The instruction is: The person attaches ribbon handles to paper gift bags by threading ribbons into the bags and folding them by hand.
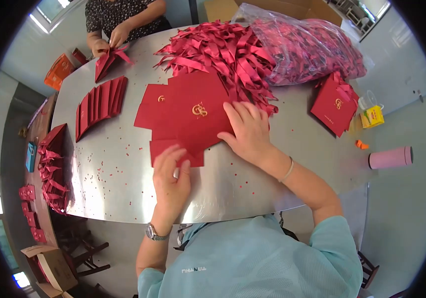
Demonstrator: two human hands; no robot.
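Observation:
In front of me lies a red card bag (200, 111) with gold lettering, its panels and a lower flap (159, 154) spread out. More red card with a gold emblem (153, 104) shows at its left, partly covered. My left hand (170, 174) is at the lower flap, fingers slightly bent and the thumb apart; its fingertips are a little blurred. My right hand (248, 130) rests over the bag's right edge with its fingers spread and the thumb apart. Neither hand visibly grips anything.
A heap of red ribbons (223, 54) and a clear plastic bag of ribbons (312, 52) lie beyond. Folded red bags (101, 104) stand in a row at left. At right are finished red bags (335, 107) and a pink bottle (391, 157). Across the table, a person's hands (111, 42) hold a red bag.

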